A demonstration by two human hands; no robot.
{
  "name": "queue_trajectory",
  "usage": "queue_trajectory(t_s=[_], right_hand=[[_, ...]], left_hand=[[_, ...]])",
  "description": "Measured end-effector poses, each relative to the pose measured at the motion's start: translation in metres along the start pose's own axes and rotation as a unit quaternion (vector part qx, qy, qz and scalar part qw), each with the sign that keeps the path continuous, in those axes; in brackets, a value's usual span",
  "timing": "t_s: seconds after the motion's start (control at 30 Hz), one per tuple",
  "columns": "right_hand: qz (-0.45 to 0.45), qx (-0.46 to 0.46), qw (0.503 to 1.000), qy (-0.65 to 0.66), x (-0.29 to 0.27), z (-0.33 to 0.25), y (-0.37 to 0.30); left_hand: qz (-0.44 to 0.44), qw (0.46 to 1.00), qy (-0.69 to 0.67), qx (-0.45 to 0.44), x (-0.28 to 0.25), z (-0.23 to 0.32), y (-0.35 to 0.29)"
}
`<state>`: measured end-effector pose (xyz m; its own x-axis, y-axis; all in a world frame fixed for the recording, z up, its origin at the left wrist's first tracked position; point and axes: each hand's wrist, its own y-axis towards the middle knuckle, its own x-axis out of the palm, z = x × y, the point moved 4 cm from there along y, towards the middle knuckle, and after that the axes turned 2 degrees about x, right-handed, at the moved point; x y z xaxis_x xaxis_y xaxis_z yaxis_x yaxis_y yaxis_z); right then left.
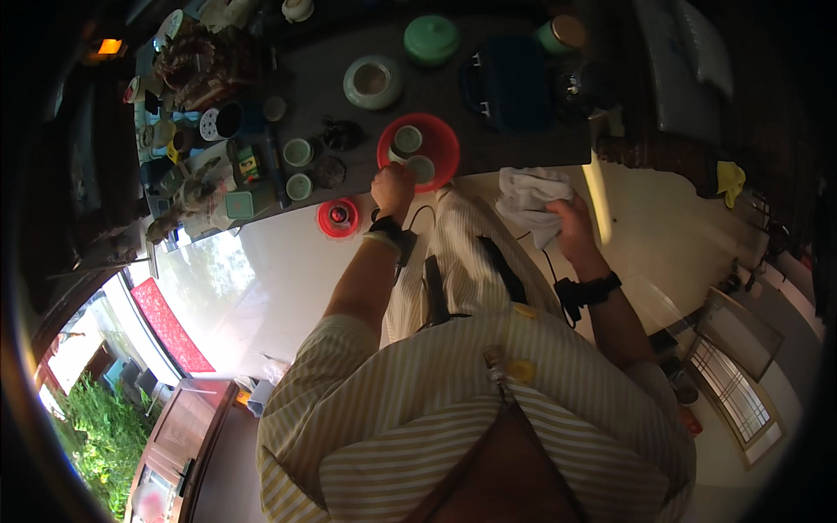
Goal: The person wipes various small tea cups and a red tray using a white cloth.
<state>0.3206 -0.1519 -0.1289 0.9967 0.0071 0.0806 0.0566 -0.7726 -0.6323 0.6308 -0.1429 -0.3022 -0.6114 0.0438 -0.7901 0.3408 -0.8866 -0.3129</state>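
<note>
A round red tray point(450, 148) holds small pale green cups at the table's near edge. My left hand point(394, 189) is at its near left rim, fingers closed against the nearest cup point(421, 169); the fingertips are partly hidden. Just beyond it another cup point(407, 138) stands upright in the tray. Off to the right, in front of the table edge, my right hand point(573, 227) grips a bunched white cloth point(530, 196), which hangs from its fingers.
Two more cups point(298, 152) and a dark teapot point(341, 134) stand left of the tray. Behind it are a pale round pot point(372, 82), a green lidded pot point(432, 40) and a dark blue case point(513, 83). A red container point(337, 218) sits below the table edge.
</note>
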Motion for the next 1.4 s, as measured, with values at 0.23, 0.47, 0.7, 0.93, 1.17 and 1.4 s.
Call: queue_trajectory(t_s=[0.23,0.47,0.7,0.93,1.17,1.4], right_hand=[[-0.149,-0.383,0.821,-0.396,0.114,-0.018,-0.010],[-0.053,-0.409,0.820,-0.396,0.132,-0.037,-0.047],[-0.016,-0.431,0.819,-0.378,0.145,-0.056,-0.065],[-0.071,-0.318,0.909,-0.262,0.158,-0.049,-0.068],[-0.151,-0.256,0.937,-0.186,0.171,-0.051,-0.094],[-0.180,-0.363,0.870,-0.280,0.165,-0.044,-0.095]], left_hand=[[-0.016,0.977,-0.196,0.086,-0.089,0.084,-0.022],[0.069,0.951,-0.262,0.150,-0.162,0.130,-0.066],[0.066,0.918,-0.358,0.158,-0.193,0.139,-0.090],[0.015,0.877,-0.361,0.317,-0.206,0.145,-0.106],[-0.057,0.861,-0.395,0.314,-0.226,0.143,-0.116],[-0.100,0.840,-0.396,0.357,-0.212,0.131,-0.112]])
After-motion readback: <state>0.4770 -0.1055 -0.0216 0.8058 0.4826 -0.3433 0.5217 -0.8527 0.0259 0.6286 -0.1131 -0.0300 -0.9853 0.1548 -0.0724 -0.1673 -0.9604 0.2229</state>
